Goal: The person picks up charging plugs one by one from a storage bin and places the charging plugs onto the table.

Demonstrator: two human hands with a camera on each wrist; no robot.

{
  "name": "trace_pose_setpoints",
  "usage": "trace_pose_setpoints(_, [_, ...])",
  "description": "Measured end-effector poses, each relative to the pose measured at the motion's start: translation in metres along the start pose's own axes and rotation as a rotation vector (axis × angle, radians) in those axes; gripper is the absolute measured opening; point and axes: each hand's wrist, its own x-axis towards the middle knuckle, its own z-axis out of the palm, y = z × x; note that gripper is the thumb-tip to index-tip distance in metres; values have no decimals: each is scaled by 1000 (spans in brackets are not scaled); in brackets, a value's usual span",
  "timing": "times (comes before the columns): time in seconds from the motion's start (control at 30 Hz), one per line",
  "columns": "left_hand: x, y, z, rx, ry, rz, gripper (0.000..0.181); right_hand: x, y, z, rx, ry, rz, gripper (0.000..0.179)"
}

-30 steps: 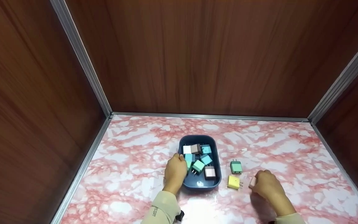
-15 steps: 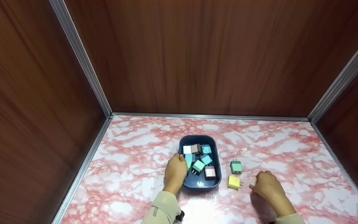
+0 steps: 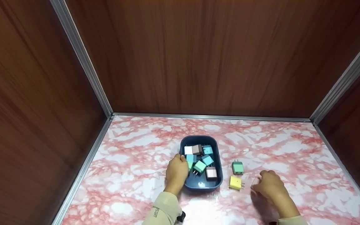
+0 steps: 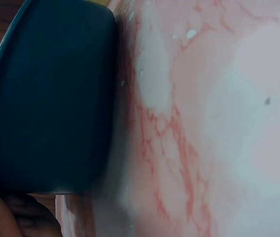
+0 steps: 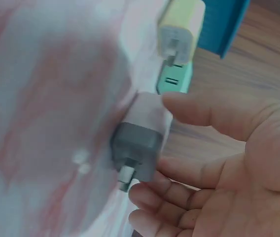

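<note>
My left hand [image 3: 177, 172] grips the left rim of a dark blue plastic bin [image 3: 202, 186]. Inside the bin lie several plug chargers, among them a green one [image 3: 199, 167] and a pink one [image 3: 211, 172]. The left wrist view shows the bin's outer wall [image 4: 51, 103]. My right hand [image 5: 228, 163] is beside a pink charger with a grey prong end [image 5: 137, 140] on the table, thumb and fingers parted near its side. To its left are a yellow charger [image 3: 235, 183] and a green-topped charger [image 3: 237, 167].
The table top [image 3: 130, 175] has a red and white marbled pattern. Brown wood-grain panels [image 3: 211, 62] enclose the back and both sides, with metal strips [image 3: 211, 117] along their edges.
My right hand has shifted slightly right and its fingers have spread from the pink charger. The left hand and the bin stay where they were.
</note>
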Motion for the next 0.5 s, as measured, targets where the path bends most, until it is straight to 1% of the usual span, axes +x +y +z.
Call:
trace_pose_setpoints(0.1, [0,0,0,1,-6,-7,27,-2,-6,-6,46,27,-18,71])
trace_pose_setpoints(0.27, [0,1,0,2,-15,-18,27,-6,-20,-13,107,71,-47,66])
trace_pose_setpoints(0.37, [1,1,0,-2,-20,-25,28,-8,-29,-15,133,98,-70,64])
trace_pose_setpoints(0.5, [1,1,0,-11,-26,-35,29,-11,-40,-15,168,126,-82,64])
